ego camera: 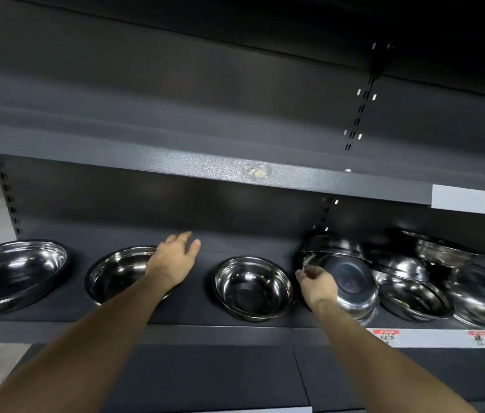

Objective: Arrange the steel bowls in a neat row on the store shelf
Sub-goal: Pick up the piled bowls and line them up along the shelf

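While the left hand hovers open above the spaced bowls, the right hand pinches the tilted bowl from the pile just beyond it, apparently next for placement beside the row.

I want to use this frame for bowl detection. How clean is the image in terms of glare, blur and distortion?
Head view: bright glare streaks on the steel bowls; the upper shelf bows from wide-angle distortion; the top is nearly black; the left hand looks slightly motion-soft; the piled bowls at right merge in reflections, and the price labels are unreadable.
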`<state>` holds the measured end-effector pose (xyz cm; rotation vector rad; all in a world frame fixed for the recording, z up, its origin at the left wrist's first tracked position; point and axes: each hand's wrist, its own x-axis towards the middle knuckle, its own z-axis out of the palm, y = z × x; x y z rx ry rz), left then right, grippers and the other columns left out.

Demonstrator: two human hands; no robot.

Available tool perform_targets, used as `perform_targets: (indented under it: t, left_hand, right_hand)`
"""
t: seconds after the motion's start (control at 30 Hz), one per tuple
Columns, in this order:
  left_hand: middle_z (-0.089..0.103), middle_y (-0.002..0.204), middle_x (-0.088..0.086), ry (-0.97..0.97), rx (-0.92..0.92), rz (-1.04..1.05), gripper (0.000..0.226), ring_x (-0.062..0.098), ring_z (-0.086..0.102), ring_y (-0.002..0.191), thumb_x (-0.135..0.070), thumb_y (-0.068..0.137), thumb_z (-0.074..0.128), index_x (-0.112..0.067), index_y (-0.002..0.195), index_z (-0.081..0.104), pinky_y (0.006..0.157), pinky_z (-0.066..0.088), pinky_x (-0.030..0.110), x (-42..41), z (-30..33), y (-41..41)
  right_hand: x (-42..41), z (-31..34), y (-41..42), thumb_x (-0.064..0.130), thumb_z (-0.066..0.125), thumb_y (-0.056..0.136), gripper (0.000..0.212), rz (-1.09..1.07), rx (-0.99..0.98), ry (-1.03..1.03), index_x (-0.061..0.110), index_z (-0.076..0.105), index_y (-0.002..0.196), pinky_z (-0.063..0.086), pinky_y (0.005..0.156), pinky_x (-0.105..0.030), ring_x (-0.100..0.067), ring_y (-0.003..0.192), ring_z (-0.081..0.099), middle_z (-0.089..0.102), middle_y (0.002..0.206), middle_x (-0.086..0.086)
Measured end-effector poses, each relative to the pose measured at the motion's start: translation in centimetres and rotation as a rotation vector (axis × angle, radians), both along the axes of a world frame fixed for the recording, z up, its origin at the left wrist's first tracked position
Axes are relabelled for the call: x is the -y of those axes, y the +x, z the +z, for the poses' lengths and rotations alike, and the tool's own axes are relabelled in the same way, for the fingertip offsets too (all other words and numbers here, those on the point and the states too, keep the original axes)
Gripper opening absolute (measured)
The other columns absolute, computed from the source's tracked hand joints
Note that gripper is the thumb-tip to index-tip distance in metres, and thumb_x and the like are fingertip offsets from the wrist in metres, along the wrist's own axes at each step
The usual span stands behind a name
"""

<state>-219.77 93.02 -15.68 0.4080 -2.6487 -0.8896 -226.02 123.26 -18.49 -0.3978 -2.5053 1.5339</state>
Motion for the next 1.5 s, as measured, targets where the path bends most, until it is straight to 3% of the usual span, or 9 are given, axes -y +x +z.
perform_targets:
  t: [0.23,0.3,0.4,0.73,0.97,1.23,1.5]
  left_hand:
    - [0.040,0.151,0.005,0.008,0.015,-0.173,0.056,0.029,0.037,0.138,-0.051,0.098,0.039,-0.025,0.148,0.037,0.111,0.034,0.042,-4.8,0.0,-2.3]
    - [0.039,0.151,0.003,-0.002,0.028,-0.219,0.056,0.028,0.037,0.139,-0.052,0.097,0.040,-0.028,0.148,0.038,0.110,0.036,0.042,-6.5,-0.2,-3.0]
    - [0.040,0.150,-0.001,-0.004,0.049,-0.273,0.055,0.025,0.039,0.137,-0.054,0.096,0.041,-0.031,0.146,0.040,0.108,0.038,0.042,-9.1,-0.2,-4.0]
    - [0.039,0.152,0.002,-0.008,0.074,-0.291,0.057,0.025,0.039,0.139,-0.058,0.094,0.043,-0.033,0.145,0.042,0.111,0.032,0.037,-19.4,-0.4,-8.7]
    - [0.048,0.144,0.005,0.036,0.067,-0.290,0.055,0.025,0.045,0.133,-0.054,0.094,0.045,-0.030,0.144,0.045,0.109,0.038,0.039,-26.4,-0.9,-11.1]
    - [0.045,0.146,0.003,0.021,0.099,-0.272,0.055,0.024,0.045,0.134,-0.057,0.093,0.044,-0.037,0.145,0.041,0.111,0.036,0.041,-28.1,-0.6,-13.5]
    - [0.037,0.152,0.010,0.103,0.180,-0.263,0.072,0.029,0.039,0.138,-0.061,0.092,0.043,-0.030,0.153,0.024,0.113,0.033,0.044,-28.8,-1.5,-16.9]
  right_hand:
    - [-4.1,2.6,0.8,0.028,0.071,0.086,0.036,-0.066,-0.109,0.074,0.012,0.067,0.118,0.040,0.092,-0.019,-0.023,0.110,0.066,0.072,0.114,-0.006]
    - [-5.4,3.0,1.0,0.032,0.072,0.084,0.042,-0.105,-0.129,0.095,0.013,0.065,0.121,0.047,0.094,-0.026,-0.027,0.108,0.066,0.072,0.115,-0.007]
    - [-7.7,3.1,0.9,0.039,0.071,0.082,0.055,-0.136,-0.139,0.164,0.015,0.059,0.130,0.044,0.097,-0.030,-0.029,0.114,0.062,0.066,0.124,-0.009]
    - [-15.3,3.1,-4.0,0.056,0.071,0.076,0.080,0.017,-0.053,0.163,0.017,0.047,0.141,0.042,0.108,-0.036,-0.028,0.126,0.054,0.055,0.137,-0.011]
    - [-17.9,3.3,-8.0,0.063,0.069,0.074,0.091,0.195,0.008,0.189,0.021,0.038,0.148,0.036,0.113,-0.034,-0.026,0.133,0.047,0.043,0.146,-0.007]
    - [-18.3,3.3,-10.6,0.063,0.067,0.077,0.095,0.288,0.057,0.143,0.022,0.028,0.153,0.032,0.115,-0.031,-0.025,0.138,0.042,0.033,0.155,-0.007]
    - [-18.8,3.1,-12.1,0.068,0.065,0.074,0.103,0.368,0.181,0.105,0.029,0.016,0.156,0.034,0.116,-0.038,-0.026,0.137,0.044,0.041,0.152,-0.007]
